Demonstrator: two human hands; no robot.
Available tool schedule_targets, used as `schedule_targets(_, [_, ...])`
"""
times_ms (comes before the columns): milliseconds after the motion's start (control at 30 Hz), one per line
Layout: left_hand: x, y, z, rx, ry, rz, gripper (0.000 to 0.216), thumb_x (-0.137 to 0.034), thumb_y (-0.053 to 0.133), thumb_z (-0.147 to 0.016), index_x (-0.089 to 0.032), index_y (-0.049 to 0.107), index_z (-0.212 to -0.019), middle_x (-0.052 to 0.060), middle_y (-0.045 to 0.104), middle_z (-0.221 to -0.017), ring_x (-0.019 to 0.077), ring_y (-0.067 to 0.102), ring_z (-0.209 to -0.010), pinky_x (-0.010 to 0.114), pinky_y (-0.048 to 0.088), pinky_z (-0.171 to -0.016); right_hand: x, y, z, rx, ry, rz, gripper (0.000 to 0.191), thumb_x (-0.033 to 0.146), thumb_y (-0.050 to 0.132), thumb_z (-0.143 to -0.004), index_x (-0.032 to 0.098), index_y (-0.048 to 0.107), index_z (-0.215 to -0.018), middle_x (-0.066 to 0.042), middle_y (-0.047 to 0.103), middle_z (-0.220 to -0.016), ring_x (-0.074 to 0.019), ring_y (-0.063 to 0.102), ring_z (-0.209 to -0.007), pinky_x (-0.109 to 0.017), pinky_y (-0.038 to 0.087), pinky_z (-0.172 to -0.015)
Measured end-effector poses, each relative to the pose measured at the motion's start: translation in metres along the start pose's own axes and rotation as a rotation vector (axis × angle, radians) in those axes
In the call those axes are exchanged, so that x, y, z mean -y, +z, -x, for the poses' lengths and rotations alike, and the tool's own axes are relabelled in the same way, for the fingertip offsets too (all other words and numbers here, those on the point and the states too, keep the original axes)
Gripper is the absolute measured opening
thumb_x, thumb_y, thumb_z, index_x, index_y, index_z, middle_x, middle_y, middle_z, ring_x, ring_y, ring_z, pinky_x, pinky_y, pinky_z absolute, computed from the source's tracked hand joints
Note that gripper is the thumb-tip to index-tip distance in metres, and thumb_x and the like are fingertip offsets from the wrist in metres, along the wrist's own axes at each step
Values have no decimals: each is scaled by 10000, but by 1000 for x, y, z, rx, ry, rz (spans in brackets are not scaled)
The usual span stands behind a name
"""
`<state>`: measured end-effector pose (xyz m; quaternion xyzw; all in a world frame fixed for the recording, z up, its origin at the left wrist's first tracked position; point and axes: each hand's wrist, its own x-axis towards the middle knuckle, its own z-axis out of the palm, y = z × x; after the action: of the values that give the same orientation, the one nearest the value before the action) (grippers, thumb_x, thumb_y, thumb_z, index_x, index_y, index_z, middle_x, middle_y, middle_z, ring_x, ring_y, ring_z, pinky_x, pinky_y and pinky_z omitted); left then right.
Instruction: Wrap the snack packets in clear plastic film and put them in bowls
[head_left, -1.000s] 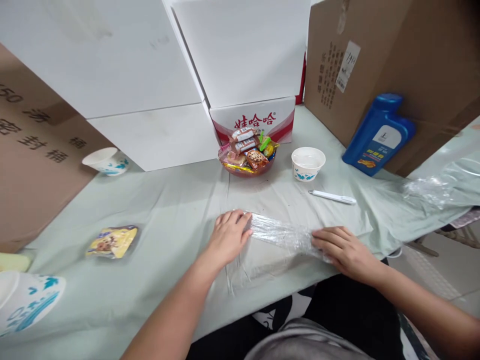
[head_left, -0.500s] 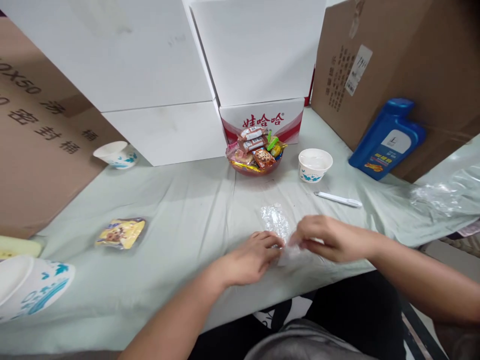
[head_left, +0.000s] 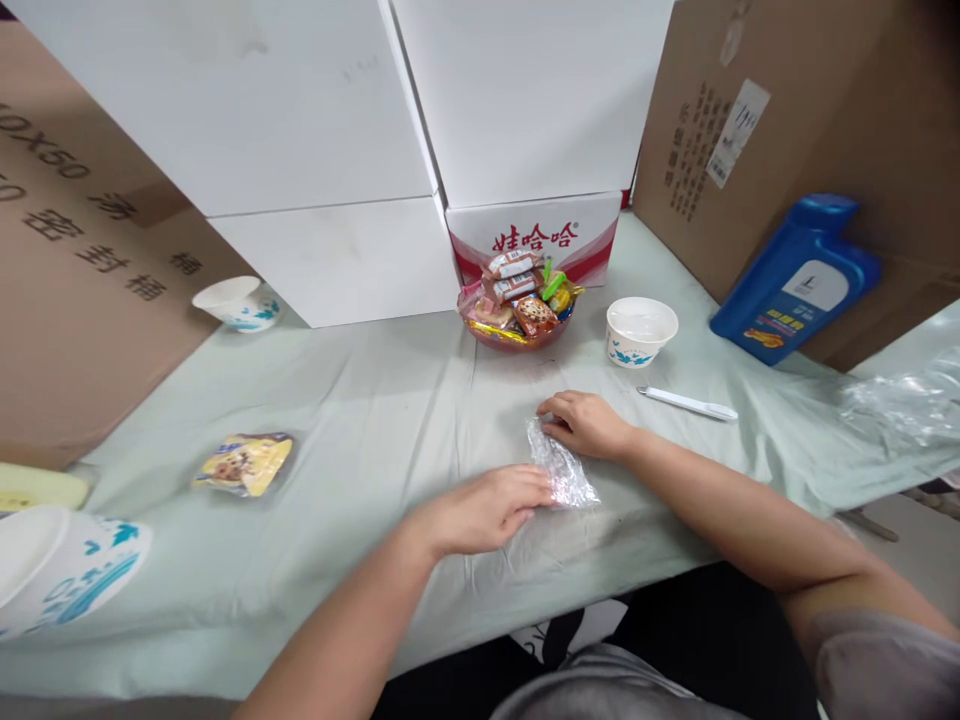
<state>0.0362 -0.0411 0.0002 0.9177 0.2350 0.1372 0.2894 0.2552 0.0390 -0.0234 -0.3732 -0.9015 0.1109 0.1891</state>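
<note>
A crinkled sheet of clear plastic wrap (head_left: 571,480) lies on the cloth between my hands. My left hand (head_left: 491,507) is at its left edge, fingers together and fingertips pressed onto the plastic. At the far end of the wrap, my right hand (head_left: 589,422) has its fingers bent around the upper edge. That hand partly covers the wrap, and whether anything lies inside the plastic I cannot tell. A white pen-shaped tool (head_left: 688,403) rests to the right of my right hand.
Beyond my hands stand a bowl of wrapped snacks (head_left: 517,337) and a paper cup (head_left: 641,335). A blue bottle (head_left: 799,280) leans by a cardboard box (head_left: 780,130). Leftward are a yellow snack packet (head_left: 246,463), a tipped paper cup (head_left: 244,303) and a larger paper cup (head_left: 90,570).
My right hand has moved away from me and left, from the wrap's near end to its far end. My left hand has shifted slightly left, and the plastic now shows flatter.
</note>
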Motion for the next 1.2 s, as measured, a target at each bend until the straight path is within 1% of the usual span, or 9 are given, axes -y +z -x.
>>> schedule_targets(133, [2,0,-3,-498,-80,-72,373,33,386,-785,-182,664,-910,45,702,-965,146,671,-897,289,559,-813,0,1,1,5,-35,24,200,258,562,-910,166,640,-1069,-90,697,-972,-199,632,-871,-293,437,-769])
schedule_targets(200, [2,2,-7,-607,-28,-140,365,21,388,-799,-167,648,-972,73,678,-1002,171,647,-959,321,550,-832,2,1,0,14,-47,42,205,253,540,-921,162,637,-1078,-93,693,-983,-203,627,-895,-298,436,-784])
schedule_targets(300, [3,9,-14,-411,98,-196,324,-21,444,-831,-178,649,-1026,77,675,-1075,220,591,-1130,397,499,-957,2,1,-2,40,-34,77,223,258,527,-930,161,632,-1101,-91,681,-986,-209,610,-928,-302,433,-804])
schedule_targets(500, [10,15,-17,-216,-10,-181,174,-96,564,-844,-204,686,-905,47,680,-1044,222,578,-1161,402,470,-1000,-3,-23,3,-61,242,219,294,295,597,-897,108,633,-1120,-179,610,-1136,-294,529,-1071,-405,406,-927])
schedule_targets(600, [10,13,-16,-224,-20,-156,167,-111,559,-857,-205,687,-910,53,681,-1034,216,587,-1147,397,482,-997,6,-42,17,-50,53,41,264,341,620,-888,138,647,-1055,-148,622,-1086,-270,546,-1023,-401,426,-906])
schedule_targets(733, [14,11,-15,-251,-10,-112,244,-49,496,-838,-186,681,-918,63,689,-1037,193,612,-1107,361,510,-981,29,-46,41,264,-307,-191,363,451,734,-776,169,653,-989,-86,633,-992,-229,560,-948,-353,449,-850])
schedule_targets(833, [19,10,-14,-301,-73,-172,264,-46,465,-855,-163,677,-960,85,692,-1107,204,618,-1124,377,515,-984,39,-35,51,291,-292,-117,372,446,747,-760,166,661,-988,-91,629,-994,-249,532,-976,-374,435,-857])
schedule_targets(1000, [26,10,-14,-361,-203,-323,228,-123,499,-905,-183,658,-1058,84,673,-1204,235,608,-1167,445,500,-1000,41,-29,53,264,-323,-69,166,311,615,-889,180,677,-967,-73,635,-939,-212,523,-941,-350,425,-860])
schedule_targets(1200, [25,12,-13,-322,-180,-356,256,-102,516,-891,-186,638,-1101,93,648,-1262,256,573,-1227,470,491,-998,50,-40,58,217,-358,-20,146,192,519,-917,173,653,-863,-88,654,-965,-216,546,-957,-373,421,-873])
